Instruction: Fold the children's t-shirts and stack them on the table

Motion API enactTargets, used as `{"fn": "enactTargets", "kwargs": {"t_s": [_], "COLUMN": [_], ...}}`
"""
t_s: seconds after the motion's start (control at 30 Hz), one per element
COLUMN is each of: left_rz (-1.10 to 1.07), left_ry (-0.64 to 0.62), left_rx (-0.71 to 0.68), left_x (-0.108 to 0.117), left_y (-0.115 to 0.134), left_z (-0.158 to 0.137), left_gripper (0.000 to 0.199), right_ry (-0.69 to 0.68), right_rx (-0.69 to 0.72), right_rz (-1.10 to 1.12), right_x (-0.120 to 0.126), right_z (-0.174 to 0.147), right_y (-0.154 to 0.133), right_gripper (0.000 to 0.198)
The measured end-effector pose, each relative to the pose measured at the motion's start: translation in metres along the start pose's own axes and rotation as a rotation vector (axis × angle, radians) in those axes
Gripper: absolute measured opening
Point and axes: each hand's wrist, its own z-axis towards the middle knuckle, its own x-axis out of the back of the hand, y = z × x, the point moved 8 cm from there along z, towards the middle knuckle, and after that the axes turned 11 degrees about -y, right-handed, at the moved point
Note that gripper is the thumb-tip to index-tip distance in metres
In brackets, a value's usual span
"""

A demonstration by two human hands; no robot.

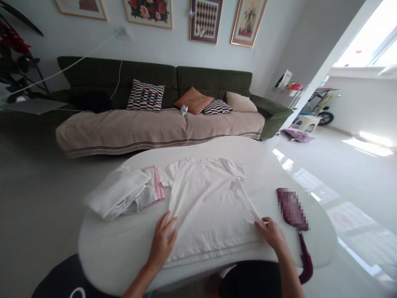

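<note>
A white short-sleeved T-shirt (211, 207) lies spread on the white table, its neckline away from me and its hem toward me. Some creases run across its front. My left hand (161, 243) rests at the shirt's lower left edge, fingers apart and touching the cloth. On the opposite side, my right hand (273, 235) pinches the lower right edge between thumb and fingers. To the left of the shirt is a loose pile of white clothes (124, 192), with a pink folded piece (159, 184) showing at its right side.
A dark red item with a tassel (293, 209), partly pixelated, lies at the right of the rounded table (248, 150). Behind stands a green sofa (214, 78) with a beige cover and several cushions. Glossy floor (350, 174) extends right, toward a white stool (305, 123).
</note>
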Motion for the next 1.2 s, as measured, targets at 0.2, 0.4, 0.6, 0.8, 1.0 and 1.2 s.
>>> {"fn": "enactTargets", "kwargs": {"t_s": [0.2, 0.4, 0.6, 0.8, 1.0, 1.2], "left_rz": [0.009, -0.040, -0.206, -0.291, -0.863, -0.704], "left_ry": [-0.038, -0.240, -0.375, -0.309, -0.368, -0.271], "left_rx": [0.140, 0.401, 0.396, 0.388, 0.390, 0.364], "left_x": [0.009, 0.010, 0.011, 0.012, -0.011, -0.002], "left_y": [-0.009, -0.017, -0.022, -0.031, -0.021, -0.024], "left_z": [-0.017, -0.014, -0.013, -0.031, -0.041, -0.049], "left_gripper": [0.040, 0.046, 0.012, 0.022, 0.040, 0.043], "right_ry": [0.089, -0.043, -0.098, 0.205, 0.164, -0.038], "right_rx": [-0.087, 0.034, -0.010, 0.018, 0.506, 0.499], "right_rz": [0.085, 0.467, 0.489, 0.037, 0.036, -0.153], "right_x": [0.011, 0.008, -0.001, 0.021, -0.022, -0.085], "right_z": [-0.034, -0.044, -0.053, -0.072, -0.103, -0.117], "right_y": [-0.010, -0.003, 0.036, 0.010, -0.127, -0.164], "right_gripper": [0.036, 0.043, 0.046, 0.047, 0.044, 0.050]}}
